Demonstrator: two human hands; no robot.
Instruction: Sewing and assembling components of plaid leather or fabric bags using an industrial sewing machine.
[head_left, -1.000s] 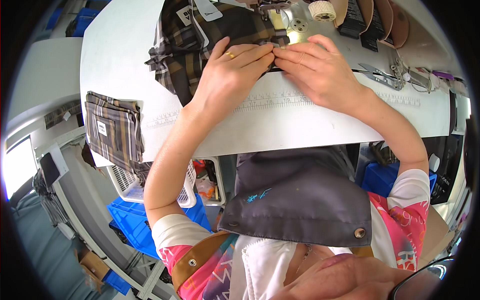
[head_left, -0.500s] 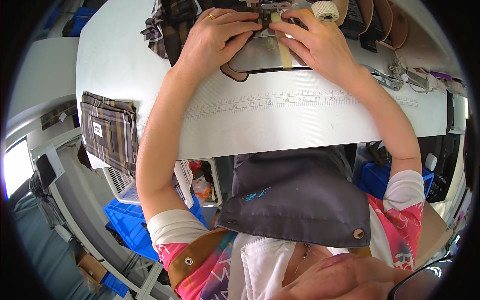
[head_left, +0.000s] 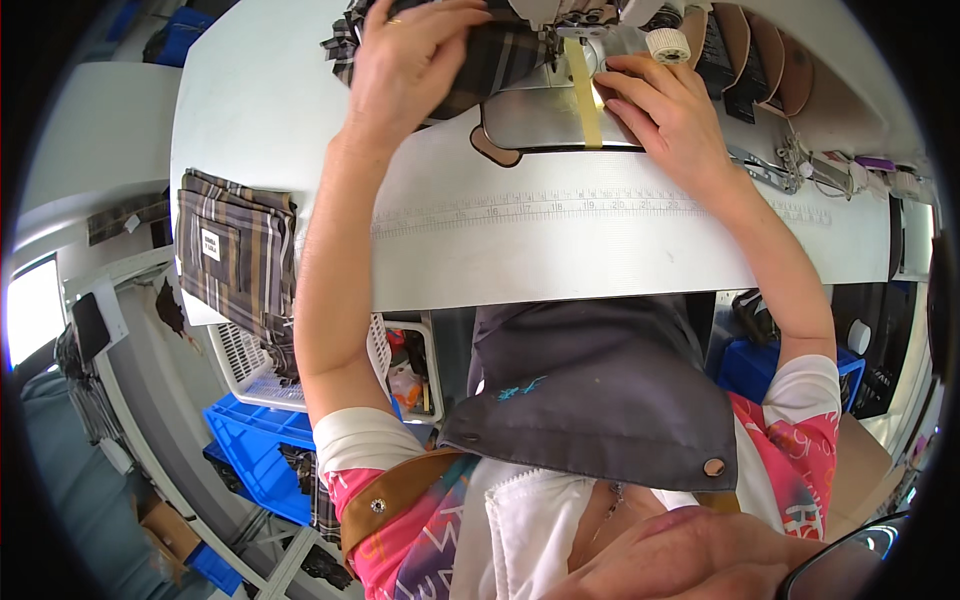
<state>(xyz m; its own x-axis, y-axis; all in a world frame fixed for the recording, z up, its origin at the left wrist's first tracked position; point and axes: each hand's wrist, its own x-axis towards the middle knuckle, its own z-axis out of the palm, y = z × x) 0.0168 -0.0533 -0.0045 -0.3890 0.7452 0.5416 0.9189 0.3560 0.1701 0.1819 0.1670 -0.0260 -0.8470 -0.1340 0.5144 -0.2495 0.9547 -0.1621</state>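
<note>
A sewing machine point(head_left: 590, 15) stands at the far side of the table, its needle area above a shiny metal plate point(head_left: 540, 118). Brown and black plaid cloth point(head_left: 500, 65) lies to the left of the needle and reaches up to it. Over this cloth is my left hand point(head_left: 405, 75), fingers stretched and thumb apart; its fingertips are partly cut off by the upper edge. My right hand point(head_left: 668, 112) rests at the plate's right side, fingers extended and slightly bent, holding nothing visible. Between my hands a yellowish tape strip point(head_left: 584, 95) runs down the plate.
A folded plaid piece with a white label point(head_left: 238, 245) lies at the table's left edge. A printed ruler scale point(head_left: 540, 207) crosses the white table point(head_left: 540, 265). Metal tools point(head_left: 765, 168) lie at the right. Below left are a white basket point(head_left: 235, 365) and a blue crate point(head_left: 255, 450).
My left hand has moved up and away from the needle, and more plaid cloth shows beside it. The right hand has drawn back to the right and downward. The whole view has shifted slightly.
</note>
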